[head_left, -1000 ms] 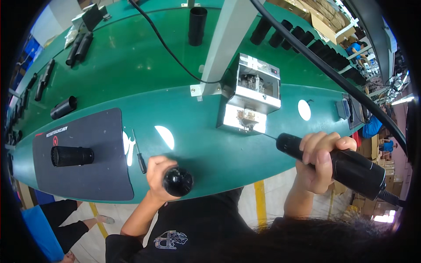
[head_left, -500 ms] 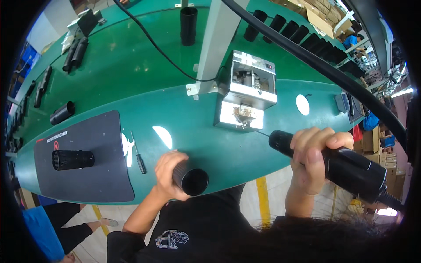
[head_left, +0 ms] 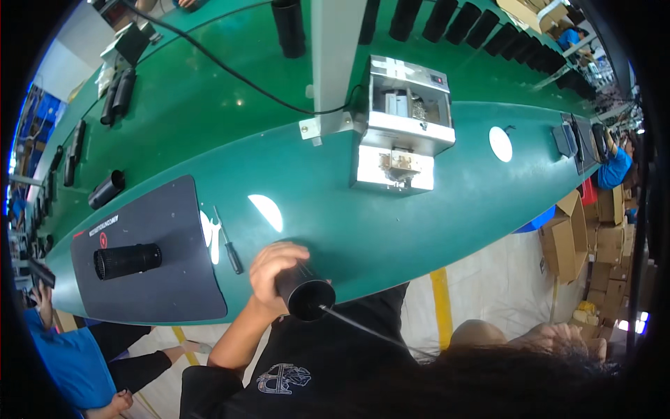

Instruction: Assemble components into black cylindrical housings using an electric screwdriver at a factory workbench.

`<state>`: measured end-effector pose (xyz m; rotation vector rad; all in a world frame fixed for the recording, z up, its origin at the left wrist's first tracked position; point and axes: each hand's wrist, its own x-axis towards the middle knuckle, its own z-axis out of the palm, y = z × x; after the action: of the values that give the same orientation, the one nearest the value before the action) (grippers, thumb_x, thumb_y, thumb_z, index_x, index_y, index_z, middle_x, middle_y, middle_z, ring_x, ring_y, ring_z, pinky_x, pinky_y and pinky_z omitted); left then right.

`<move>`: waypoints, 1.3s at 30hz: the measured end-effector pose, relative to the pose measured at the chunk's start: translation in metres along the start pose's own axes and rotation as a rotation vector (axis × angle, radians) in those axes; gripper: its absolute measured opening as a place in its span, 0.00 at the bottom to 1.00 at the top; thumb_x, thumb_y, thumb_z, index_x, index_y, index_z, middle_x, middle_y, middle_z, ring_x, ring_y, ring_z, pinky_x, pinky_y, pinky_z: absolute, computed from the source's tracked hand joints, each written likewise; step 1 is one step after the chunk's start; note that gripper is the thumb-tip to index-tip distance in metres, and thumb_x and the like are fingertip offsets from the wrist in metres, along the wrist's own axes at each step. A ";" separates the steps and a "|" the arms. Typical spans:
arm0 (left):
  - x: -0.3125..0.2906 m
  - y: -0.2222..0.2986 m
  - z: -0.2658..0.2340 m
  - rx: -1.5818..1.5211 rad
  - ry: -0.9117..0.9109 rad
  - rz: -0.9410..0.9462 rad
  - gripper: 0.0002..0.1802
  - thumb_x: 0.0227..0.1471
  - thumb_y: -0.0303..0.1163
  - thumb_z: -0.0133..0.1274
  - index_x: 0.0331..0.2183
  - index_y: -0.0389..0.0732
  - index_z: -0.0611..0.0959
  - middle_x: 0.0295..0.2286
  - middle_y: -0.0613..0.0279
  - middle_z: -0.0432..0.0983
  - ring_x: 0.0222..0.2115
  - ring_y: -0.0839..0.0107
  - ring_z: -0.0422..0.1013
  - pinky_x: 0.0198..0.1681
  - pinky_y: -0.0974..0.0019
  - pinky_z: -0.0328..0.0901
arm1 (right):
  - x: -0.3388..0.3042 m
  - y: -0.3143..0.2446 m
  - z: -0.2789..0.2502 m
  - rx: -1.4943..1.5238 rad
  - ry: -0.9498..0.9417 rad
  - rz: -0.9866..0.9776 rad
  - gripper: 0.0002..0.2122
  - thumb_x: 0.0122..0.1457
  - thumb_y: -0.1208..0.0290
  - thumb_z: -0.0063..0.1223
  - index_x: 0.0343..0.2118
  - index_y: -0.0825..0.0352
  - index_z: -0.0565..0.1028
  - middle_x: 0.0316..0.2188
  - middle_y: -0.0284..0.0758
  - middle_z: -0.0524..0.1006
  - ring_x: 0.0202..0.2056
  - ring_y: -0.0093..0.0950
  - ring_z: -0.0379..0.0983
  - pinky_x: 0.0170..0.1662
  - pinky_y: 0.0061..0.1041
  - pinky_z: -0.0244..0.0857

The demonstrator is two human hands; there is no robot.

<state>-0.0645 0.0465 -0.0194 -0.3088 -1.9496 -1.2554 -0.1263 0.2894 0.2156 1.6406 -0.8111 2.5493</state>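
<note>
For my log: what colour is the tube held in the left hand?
Black, the tube with a dark open end; seen in the head view, gripped by the left hand.

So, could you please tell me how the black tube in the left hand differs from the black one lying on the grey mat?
The tube in the left hand is gripped at the table's near edge, open end facing the camera, a thin rod entering it. The tube on the grey mat lies untouched on its side, with a ribbed end. The left hand wraps only the first. Both are black cylinders.

The right hand (head_left: 551, 339) is mostly hidden behind dark hair (head_left: 488, 377), its grip unreadable.
</note>
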 end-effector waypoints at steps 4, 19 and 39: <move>0.002 0.006 -0.010 0.179 -0.124 -0.043 0.35 0.35 0.29 0.77 0.42 0.39 0.72 0.37 0.53 0.79 0.36 0.57 0.78 0.44 0.55 0.73 | -0.040 0.026 0.019 -0.196 0.374 0.170 0.04 0.65 0.71 0.53 0.38 0.62 0.71 0.23 0.30 0.76 0.20 0.22 0.72 0.22 0.22 0.68; 0.011 0.008 0.001 0.146 -0.019 0.006 0.25 0.39 0.38 0.70 0.36 0.32 0.81 0.30 0.49 0.81 0.29 0.54 0.79 0.35 0.59 0.72 | -0.052 0.060 -0.005 -0.085 0.165 0.261 0.07 0.63 0.74 0.54 0.41 0.63 0.70 0.22 0.29 0.73 0.20 0.21 0.71 0.24 0.24 0.68; 0.002 0.006 -0.005 0.130 -0.061 -0.027 0.28 0.36 0.27 0.74 0.40 0.37 0.76 0.33 0.53 0.79 0.33 0.56 0.79 0.39 0.56 0.75 | -0.064 0.073 0.004 -0.048 0.112 0.283 0.13 0.60 0.78 0.55 0.45 0.64 0.67 0.21 0.27 0.70 0.20 0.21 0.69 0.26 0.26 0.68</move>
<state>-0.0598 0.0451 -0.0133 -0.2580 -2.0824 -1.1424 -0.1134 0.2418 0.1320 1.4455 -1.1597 2.7470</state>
